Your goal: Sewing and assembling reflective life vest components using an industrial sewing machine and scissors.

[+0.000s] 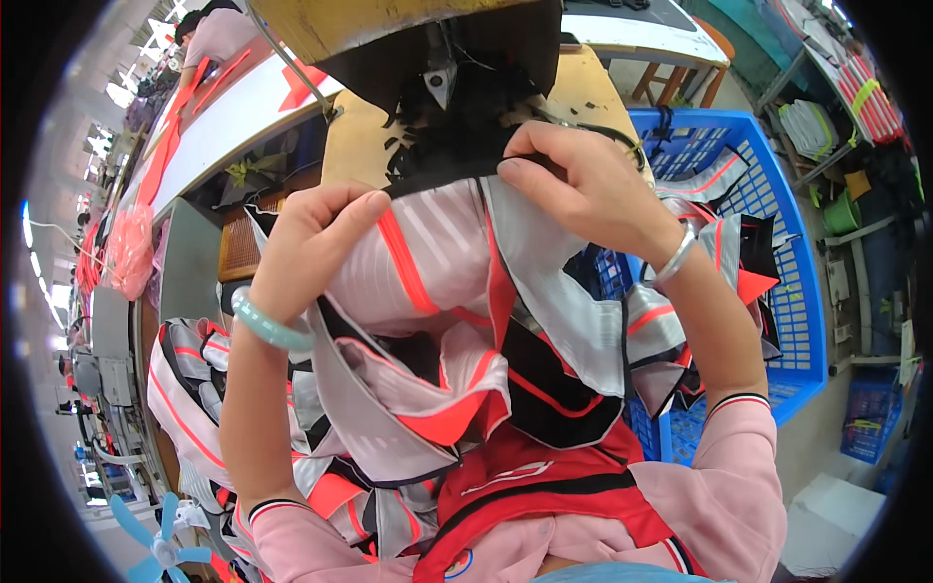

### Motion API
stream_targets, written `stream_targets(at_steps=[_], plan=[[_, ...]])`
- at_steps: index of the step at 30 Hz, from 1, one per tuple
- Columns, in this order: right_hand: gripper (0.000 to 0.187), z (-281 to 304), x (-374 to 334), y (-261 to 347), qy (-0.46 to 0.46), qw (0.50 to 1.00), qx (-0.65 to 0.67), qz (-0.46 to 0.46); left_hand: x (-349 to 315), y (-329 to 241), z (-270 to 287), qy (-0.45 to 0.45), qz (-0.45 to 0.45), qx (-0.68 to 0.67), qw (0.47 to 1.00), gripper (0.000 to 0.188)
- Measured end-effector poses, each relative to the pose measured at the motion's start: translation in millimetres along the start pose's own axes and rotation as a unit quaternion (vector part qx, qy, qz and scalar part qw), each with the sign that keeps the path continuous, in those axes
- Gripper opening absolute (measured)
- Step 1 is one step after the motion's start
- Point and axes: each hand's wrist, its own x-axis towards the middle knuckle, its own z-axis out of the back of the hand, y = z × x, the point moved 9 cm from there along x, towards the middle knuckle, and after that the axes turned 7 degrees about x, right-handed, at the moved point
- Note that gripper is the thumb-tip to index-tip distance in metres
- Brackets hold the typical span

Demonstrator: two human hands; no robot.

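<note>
A light grey fabric piece [442, 255] with a bright coral stripe and a black edge is stretched between my hands, with a grey flap hanging at its right. My left hand [313, 238] pinches its upper left edge between thumb and fingers. At the upper right, my right hand [588, 185] closes on the black edge. Just beyond the fabric stands a machine [398, 44] with a yellowish head and a pointed metal part [439, 87]. Black scraps [442, 146] lie beneath it. More striped fabric drapes below my hands over the red apron [535, 476].
A blue plastic basket [799, 291] at the right holds several similar striped pieces. Scissors [622, 136] lie on the wooden machine table [350, 146] near my right hand. More fabric [180, 389] is heaped at the left. Another person [219, 39] bends over a white table at the far left.
</note>
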Motion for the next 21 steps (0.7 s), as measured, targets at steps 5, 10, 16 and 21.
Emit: stream_targets(at_steps=[5, 10, 16, 21], plan=[[0.025, -10, 32, -30, 0.000, 0.997, -0.028, -0.077, 38, 33, 5, -0.011, 0.017, 0.017, 1.000, 0.036], [0.027, -14, 56, -52, 0.000, 0.996, -0.052, -0.067, 63, 67, 2, 0.010, 0.083, -0.030, 0.996, 0.035], [0.029, -15, 73, -61, -0.005, 0.998, -0.046, -0.050, 76, 75, 6, 0.047, 0.091, -0.081, 0.991, 0.029], [0.031, -9, 79, -67, -0.007, 0.997, -0.033, -0.063, 80, 64, 12, 0.026, 0.089, -0.079, 0.993, 0.028]])
